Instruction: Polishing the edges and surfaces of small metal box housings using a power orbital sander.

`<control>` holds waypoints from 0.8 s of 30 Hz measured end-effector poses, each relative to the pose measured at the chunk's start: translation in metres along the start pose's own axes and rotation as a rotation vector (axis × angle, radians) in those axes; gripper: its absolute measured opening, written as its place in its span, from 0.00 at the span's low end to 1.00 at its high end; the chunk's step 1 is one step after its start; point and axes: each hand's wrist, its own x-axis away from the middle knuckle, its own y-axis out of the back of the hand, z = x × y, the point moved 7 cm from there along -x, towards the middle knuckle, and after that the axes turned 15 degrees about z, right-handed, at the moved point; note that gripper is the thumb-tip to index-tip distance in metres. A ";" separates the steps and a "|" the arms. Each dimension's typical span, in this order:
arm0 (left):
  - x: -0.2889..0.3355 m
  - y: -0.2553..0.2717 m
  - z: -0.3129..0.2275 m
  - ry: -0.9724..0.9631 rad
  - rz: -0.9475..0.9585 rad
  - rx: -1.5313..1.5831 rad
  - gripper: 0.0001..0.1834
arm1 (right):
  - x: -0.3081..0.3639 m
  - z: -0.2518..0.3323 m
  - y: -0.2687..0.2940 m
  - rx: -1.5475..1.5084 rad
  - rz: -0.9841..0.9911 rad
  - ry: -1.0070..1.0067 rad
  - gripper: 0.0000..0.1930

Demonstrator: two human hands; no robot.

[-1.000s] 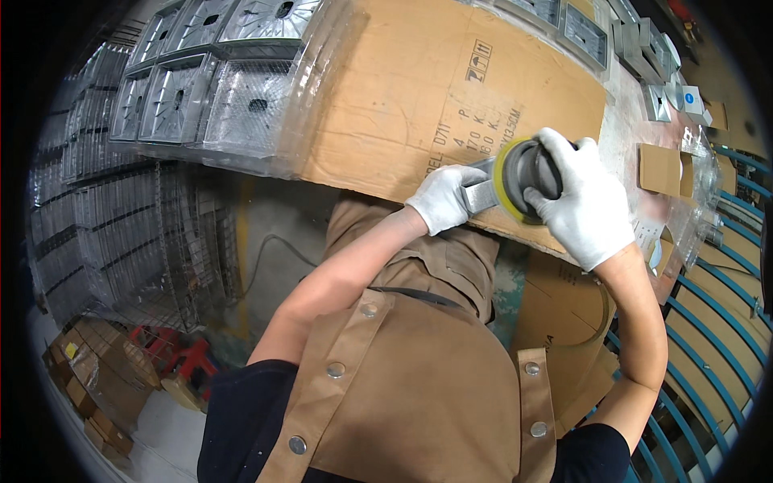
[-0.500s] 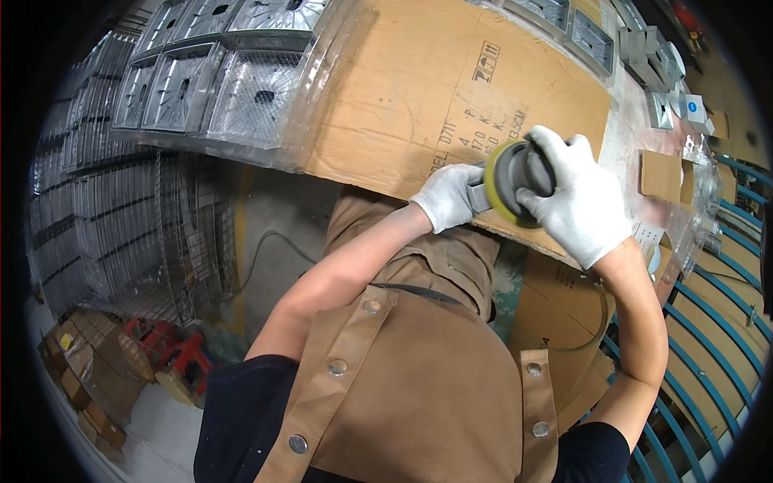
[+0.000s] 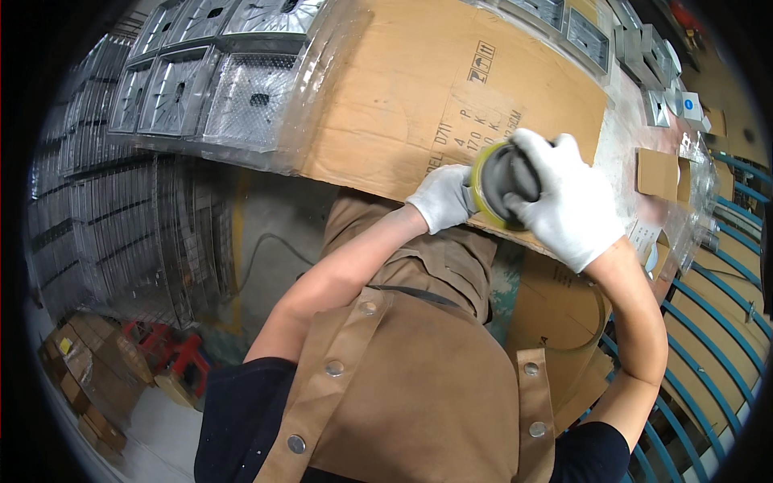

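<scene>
My right hand (image 3: 568, 203), in a white glove, is wrapped round a round sander (image 3: 509, 187) with a dark body and a yellow-green disc edge. The disc stands tilted, its face turned toward my left hand (image 3: 441, 199). That hand, also gloved in white, is closed on a small grey metal piece (image 3: 470, 193). The disc hides most of the piece, so whether the two touch I cannot tell. Both hands are just above the near edge of a cardboard sheet (image 3: 386, 105) laid over the table.
Square metal drain covers (image 3: 254, 101) in a clear plastic tray stand at the left. More metal parts (image 3: 592, 40) and a small open cardboard box (image 3: 659, 172) lie to the right. Blue metal bars (image 3: 717, 322) flank my right side; stacked trays (image 3: 113, 233) stand far left.
The sander in my right hand has shifted slightly left, covering more of the metal piece. My left hand has barely moved.
</scene>
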 end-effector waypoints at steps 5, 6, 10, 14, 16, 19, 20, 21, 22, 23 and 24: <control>-0.001 -0.002 -0.007 -0.109 -0.048 -0.300 0.13 | -0.003 -0.012 -0.002 -0.016 0.015 -0.024 0.27; 0.000 -0.001 -0.007 -0.044 -0.043 -0.116 0.14 | -0.002 -0.029 -0.003 -0.017 0.006 -0.031 0.27; -0.001 -0.002 0.018 -0.135 -0.094 -0.047 0.14 | -0.004 -0.111 0.012 -0.030 -0.201 -0.184 0.29; -0.002 -0.003 0.000 -0.096 -0.061 -0.067 0.14 | 0.012 -0.193 -0.007 -0.111 -0.258 -0.379 0.33; -0.003 -0.004 0.008 -0.085 -0.046 -0.108 0.15 | 0.023 -0.201 -0.018 -0.248 -0.300 -0.410 0.36; -0.012 -0.011 0.037 -0.120 0.020 0.459 0.16 | 0.042 -0.199 -0.037 -0.404 -0.340 -0.459 0.40; -0.011 -0.011 0.033 -0.123 0.020 0.558 0.19 | 0.046 -0.195 -0.042 -0.431 -0.368 -0.481 0.40; -0.010 -0.012 0.026 -0.124 0.026 0.660 0.22 | 0.051 -0.185 -0.041 -0.459 -0.411 -0.429 0.40; -0.007 -0.012 0.015 -0.118 0.030 0.655 0.22 | 0.055 -0.178 -0.042 -0.467 -0.414 -0.432 0.40; -0.003 -0.008 -0.002 -0.122 0.008 0.375 0.21 | 0.056 -0.166 -0.038 -0.420 -0.444 -0.353 0.40; 0.000 -0.006 -0.015 -0.128 -0.011 0.095 0.20 | 0.058 -0.151 -0.032 -0.372 -0.475 -0.273 0.40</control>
